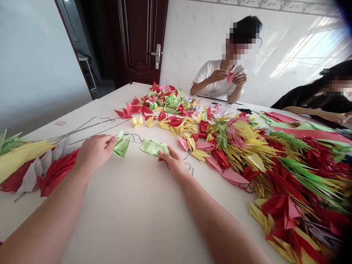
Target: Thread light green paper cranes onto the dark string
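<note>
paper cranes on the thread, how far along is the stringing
Done: a packed strand of cranes lies at the left. In hand: the left hand pinches the thread by a green crane, and the right hand touches another green crane. Left: the big loose pile.

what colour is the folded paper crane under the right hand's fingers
Light green, the folded paper crane under the right hand, clearest in the head view.

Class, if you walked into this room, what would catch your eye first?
The heap of red, yellow and green folded paper spread across the white table. In front, the left hand pinches a thread by a green paper piece, and the right hand touches another.
</note>
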